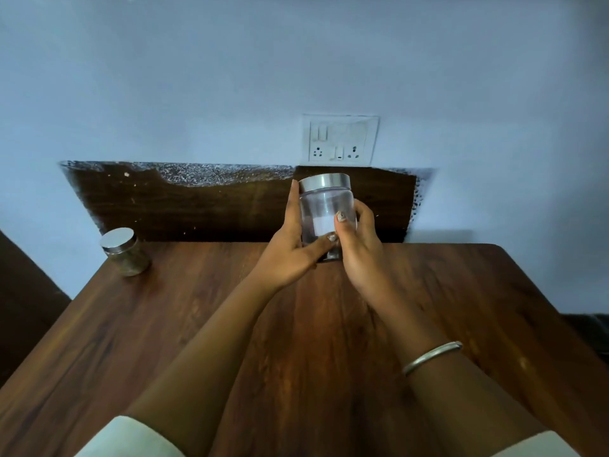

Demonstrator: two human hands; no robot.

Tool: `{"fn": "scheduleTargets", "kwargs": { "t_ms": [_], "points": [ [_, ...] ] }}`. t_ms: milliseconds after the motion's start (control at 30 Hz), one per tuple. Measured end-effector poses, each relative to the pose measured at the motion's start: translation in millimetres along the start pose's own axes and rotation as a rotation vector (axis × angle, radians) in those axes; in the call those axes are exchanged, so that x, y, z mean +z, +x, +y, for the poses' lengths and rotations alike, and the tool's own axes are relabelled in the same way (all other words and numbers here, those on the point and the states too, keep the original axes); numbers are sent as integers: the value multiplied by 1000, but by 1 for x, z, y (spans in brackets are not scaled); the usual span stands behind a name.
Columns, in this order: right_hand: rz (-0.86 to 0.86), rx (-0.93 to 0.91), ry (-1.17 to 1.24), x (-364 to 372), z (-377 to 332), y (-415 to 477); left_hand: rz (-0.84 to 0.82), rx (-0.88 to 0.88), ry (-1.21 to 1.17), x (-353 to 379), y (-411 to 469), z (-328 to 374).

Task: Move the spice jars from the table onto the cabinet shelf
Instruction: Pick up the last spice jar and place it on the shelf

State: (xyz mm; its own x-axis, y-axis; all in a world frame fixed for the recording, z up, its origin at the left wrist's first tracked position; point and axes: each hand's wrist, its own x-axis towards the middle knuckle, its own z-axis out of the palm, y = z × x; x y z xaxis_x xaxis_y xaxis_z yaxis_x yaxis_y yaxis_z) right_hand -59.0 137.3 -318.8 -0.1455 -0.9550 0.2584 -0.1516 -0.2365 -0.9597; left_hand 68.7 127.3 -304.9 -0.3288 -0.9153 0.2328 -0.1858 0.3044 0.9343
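A clear glass spice jar (324, 206) with a silver lid and a white label stands upright near the far edge of the wooden table (197, 324). My left hand (293, 245) grips its left side, thumb across the lower front. My right hand (356, 242) grips its right side, thumb on the label. Whether its base touches the table is hidden by my hands. A second, smaller spice jar (125, 252) with a silver lid and brownish contents stands at the table's far left corner, apart from both hands.
A dark wooden backboard (197, 209) runs along the wall behind the table. A white switch and socket plate (339, 140) sits on the blue wall just above the held jar. A metal bangle (431, 357) circles my right wrist. No cabinet shelf is in view.
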Motion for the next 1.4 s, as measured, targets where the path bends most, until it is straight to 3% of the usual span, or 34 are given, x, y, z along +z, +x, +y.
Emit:
{"fn": "scheduleTargets", "kwargs": {
  "t_ms": [300, 467, 633, 800, 900, 967, 1033, 1133, 1233, 1400],
  "points": [
    [-66, 52, 129, -24, -5, 7, -27, -47, -293, 9, 14, 9],
    [19, 32, 41, -23, -1, 2, -20, -15, -127, 7, 17, 9],
    [17, -75, -188, -25, -1, -2, -50, -26, -181, 9, 15, 7],
    [-3, -6, 51, -35, -12, 3, -23, 4, -372, 5, 17, 9],
    [-151, 104, 171, -40, -20, 4, -66, -14, -409, 6, 17, 13],
    [-199, 105, 173, -38, -21, 4, -69, -25, -401, 7, 17, 14],
    [-128, 63, 146, -35, -22, 3, -39, -17, -321, 6, 17, 15],
    [-29, 20, 10, -33, -21, 4, -48, -13, -191, 4, 17, 15],
    [-56, -8, -130, -31, -22, 4, -58, 8, -213, 4, 17, 18],
    [-112, 50, 46, -44, -28, 9, -26, 30, -328, 1, 18, 16]
  ]
}}
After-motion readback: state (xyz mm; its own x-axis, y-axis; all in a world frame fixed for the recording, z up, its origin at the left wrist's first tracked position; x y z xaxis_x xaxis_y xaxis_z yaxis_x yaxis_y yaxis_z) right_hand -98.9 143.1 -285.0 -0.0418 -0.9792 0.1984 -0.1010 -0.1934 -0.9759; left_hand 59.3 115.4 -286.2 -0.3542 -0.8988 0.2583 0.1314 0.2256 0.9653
